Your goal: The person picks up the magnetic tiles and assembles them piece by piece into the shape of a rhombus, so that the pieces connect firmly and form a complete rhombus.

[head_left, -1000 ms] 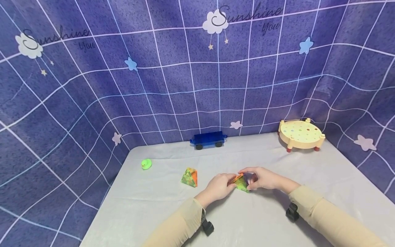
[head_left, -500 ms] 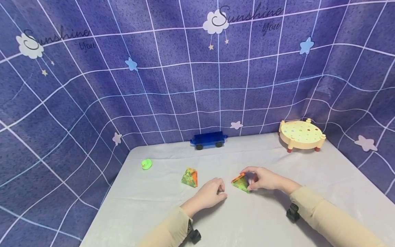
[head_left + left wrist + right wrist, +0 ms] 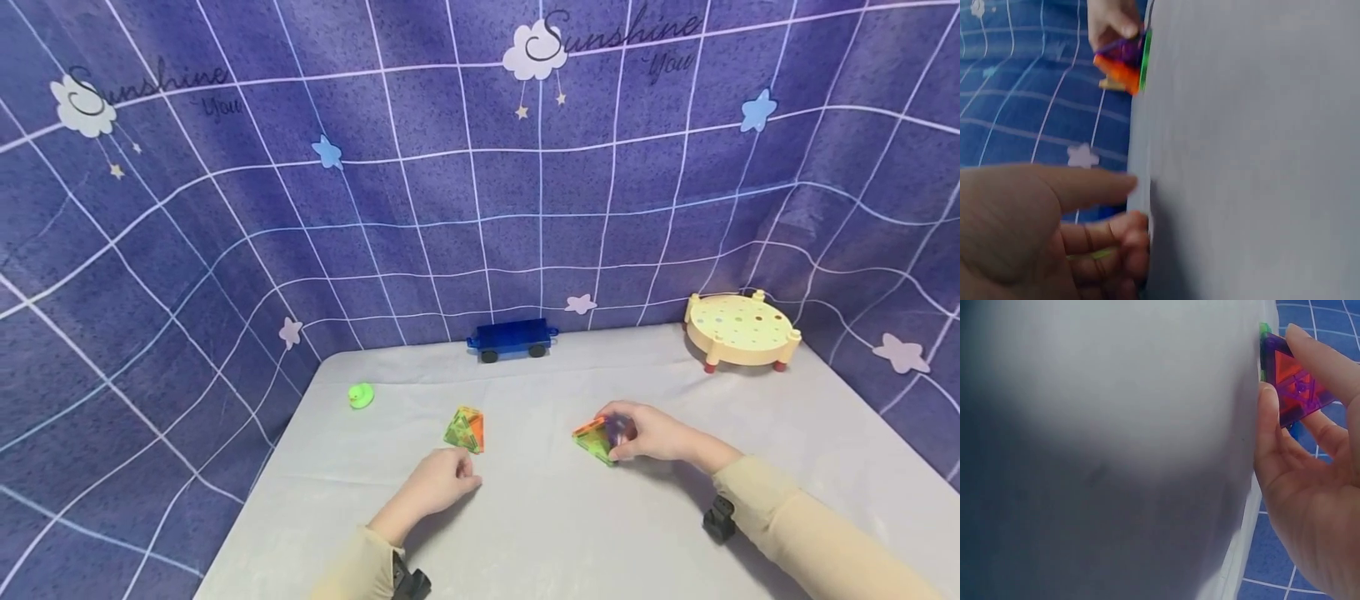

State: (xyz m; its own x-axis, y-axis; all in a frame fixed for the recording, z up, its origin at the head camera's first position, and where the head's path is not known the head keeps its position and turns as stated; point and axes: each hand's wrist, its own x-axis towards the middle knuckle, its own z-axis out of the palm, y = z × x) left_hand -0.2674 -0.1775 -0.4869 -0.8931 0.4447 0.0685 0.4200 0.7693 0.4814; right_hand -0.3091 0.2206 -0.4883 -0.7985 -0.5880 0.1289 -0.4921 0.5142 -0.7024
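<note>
My right hand (image 3: 651, 432) holds a group of translucent triangular magnetic tiles (image 3: 594, 439) by its purple tile. Orange and green tiles join that purple one, standing at angles on the table. In the right wrist view, thumb and fingers lie about the edges of the purple tile (image 3: 1299, 387). A second, pyramid-like group of green, yellow and orange magnetic tiles (image 3: 465, 429) stands left of centre. Just in front of it is my left hand (image 3: 438, 483), fingers loosely curled. Nothing shows between thumb and fingers of that left hand (image 3: 1054, 225) in the left wrist view.
A blue wheeled toy car base (image 3: 513, 337) stands at the back of the light table (image 3: 525, 533). Far left sits a green toy duck (image 3: 362, 396). At the back right is a round yellow toy table (image 3: 741, 327) with coloured dots. A patterned blue curtain (image 3: 420, 192) encloses the table.
My left hand has let go of the right-hand tile group and moved left, near the other group. The right hand has kept its hold, nearly still. The head view has shifted slightly.
</note>
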